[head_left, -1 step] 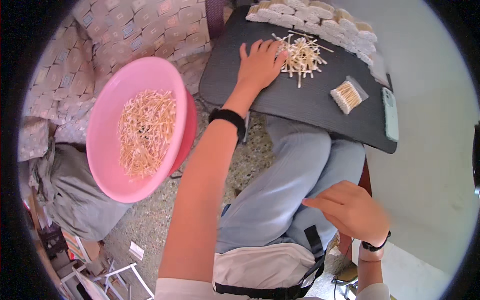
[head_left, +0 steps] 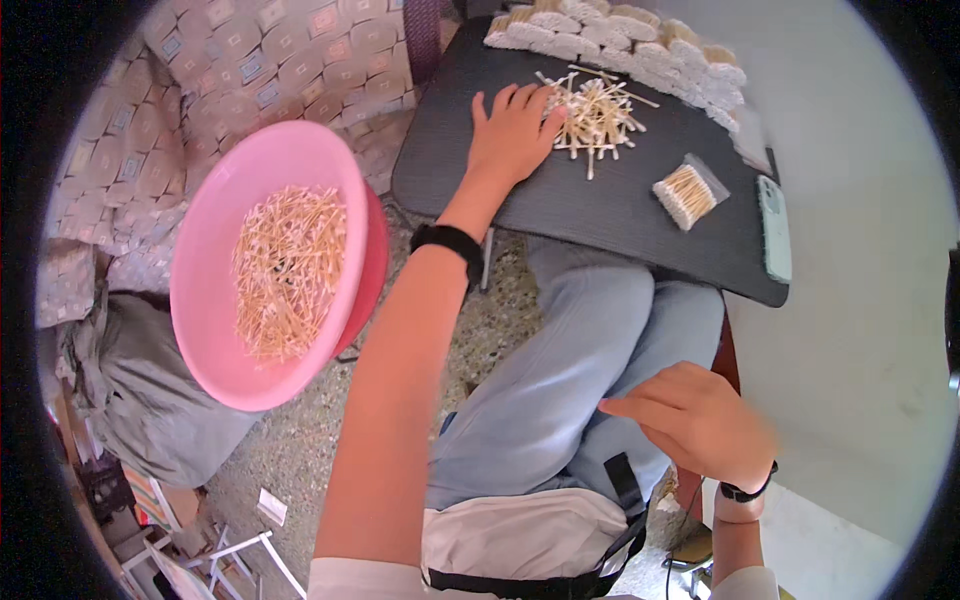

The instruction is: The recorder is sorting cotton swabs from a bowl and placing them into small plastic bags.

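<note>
Off to the far left a crumpled grey cloth bag (head_left: 140, 400) slumps on the speckled floor, and just above it a glossy pink plastic basin (head_left: 215, 310) tilts toward the person, its hollow strewn with thin pale cotton swabs (head_left: 288, 270) lying every which way. Behind it hangs a patterned fabric (head_left: 230, 80) in beige with small squares. Further right the matte black bench (head_left: 600, 205) slopes across the person's knees, which are clad in light blue denim. The left hand (head_left: 512, 135) reaches far forward along a straight arm with a black wristband (head_left: 447, 242) and lies flat, palm down, fingers spread on the bench; its fingertips touch the near left edge of a loose heap of swabs (head_left: 597, 115). That heap lies just to the right of and slightly beyond this hand, its sticks crossing at all angles, so it has no single long axis. The left hand is by far the nearer; the right hand (head_left: 695, 420) hangs well apart over the lap, empty as far as I can see, fingers loosely curled and pointing left, a dark band at its wrist. Beyond the heap, a row of white packed bundles (head_left: 620, 40) lines the far edge of the bench. To the right of the heap sits a small clear packet of swabs (head_left: 688, 192), stick ends showing, and beside it a pale green phone (head_left: 774, 228) lies lengthwise near the bench's right edge.
</note>
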`<state>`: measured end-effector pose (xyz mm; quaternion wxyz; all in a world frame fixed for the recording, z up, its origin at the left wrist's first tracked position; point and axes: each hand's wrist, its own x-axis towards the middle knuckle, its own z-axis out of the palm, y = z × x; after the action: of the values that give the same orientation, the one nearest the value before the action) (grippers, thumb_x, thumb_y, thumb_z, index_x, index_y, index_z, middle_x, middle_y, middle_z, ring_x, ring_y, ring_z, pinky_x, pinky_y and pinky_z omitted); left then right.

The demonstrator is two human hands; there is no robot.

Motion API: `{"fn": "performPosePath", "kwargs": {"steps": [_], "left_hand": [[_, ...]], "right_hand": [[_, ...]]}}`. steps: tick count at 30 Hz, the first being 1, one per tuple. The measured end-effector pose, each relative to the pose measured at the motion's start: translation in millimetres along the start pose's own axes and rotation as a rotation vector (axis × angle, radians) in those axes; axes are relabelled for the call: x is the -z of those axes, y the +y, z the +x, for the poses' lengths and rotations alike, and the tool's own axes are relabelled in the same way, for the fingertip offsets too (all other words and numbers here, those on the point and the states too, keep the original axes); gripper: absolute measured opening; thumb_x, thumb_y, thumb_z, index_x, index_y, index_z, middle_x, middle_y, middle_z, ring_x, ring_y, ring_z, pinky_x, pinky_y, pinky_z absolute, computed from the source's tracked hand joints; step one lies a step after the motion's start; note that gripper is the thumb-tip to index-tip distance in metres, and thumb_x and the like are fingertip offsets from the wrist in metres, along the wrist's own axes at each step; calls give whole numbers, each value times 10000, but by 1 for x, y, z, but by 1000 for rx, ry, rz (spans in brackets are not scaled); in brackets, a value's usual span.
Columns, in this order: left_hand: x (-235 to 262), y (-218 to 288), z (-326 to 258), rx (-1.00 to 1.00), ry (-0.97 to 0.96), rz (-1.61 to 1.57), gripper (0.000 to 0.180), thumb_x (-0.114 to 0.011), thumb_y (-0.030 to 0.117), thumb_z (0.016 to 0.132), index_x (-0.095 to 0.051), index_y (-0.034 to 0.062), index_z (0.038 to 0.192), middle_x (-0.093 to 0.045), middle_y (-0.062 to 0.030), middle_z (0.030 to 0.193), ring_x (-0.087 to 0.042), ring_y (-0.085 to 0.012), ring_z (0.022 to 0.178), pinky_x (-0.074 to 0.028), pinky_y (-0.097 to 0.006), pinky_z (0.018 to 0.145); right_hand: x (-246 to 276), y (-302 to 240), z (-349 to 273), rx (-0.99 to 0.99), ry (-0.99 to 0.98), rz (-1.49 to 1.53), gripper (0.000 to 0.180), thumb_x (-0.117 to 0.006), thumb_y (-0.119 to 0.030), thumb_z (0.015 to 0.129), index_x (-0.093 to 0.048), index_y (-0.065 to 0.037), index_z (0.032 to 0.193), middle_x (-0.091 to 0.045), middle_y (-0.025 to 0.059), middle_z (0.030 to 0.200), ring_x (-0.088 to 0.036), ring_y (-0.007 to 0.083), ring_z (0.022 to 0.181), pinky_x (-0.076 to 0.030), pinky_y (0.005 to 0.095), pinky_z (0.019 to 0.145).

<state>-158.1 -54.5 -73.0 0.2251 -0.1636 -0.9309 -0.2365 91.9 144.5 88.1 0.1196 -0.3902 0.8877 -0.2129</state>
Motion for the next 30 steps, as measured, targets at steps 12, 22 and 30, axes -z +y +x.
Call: {"fn": "performPosePath", "kwargs": {"steps": [12,22,30], "left_hand": [[24,21,-1,-332,-127,-28,674,-564,556,812,-402,218,1372,-368,-79,1426,-303,-266,1332,-170,-542,1079],[37,31,-3,-228,-201,-393,582,-673,238,805,-424,117,1317,-471,-127,1297,-504,-335,1147,-439,-396,927],[38,30,-4,-175,-254,-411,389,-628,69,813,-539,83,1192,-523,-134,1203,-540,-327,1075,-455,-375,881]], "right_hand": [[1,106,66,-197,626,-152,487,-630,-75,774,-476,-13,1231,-519,176,1135,-502,347,1028,-418,408,887],[-48,159,156,-475,669,-176,913,-783,-274,653,-290,1,1371,-338,285,1347,-390,458,1195,-395,480,964],[-48,166,148,-254,843,5,562,-702,-105,709,-484,-46,1224,-470,184,1221,-468,387,1093,-428,457,884]]}}
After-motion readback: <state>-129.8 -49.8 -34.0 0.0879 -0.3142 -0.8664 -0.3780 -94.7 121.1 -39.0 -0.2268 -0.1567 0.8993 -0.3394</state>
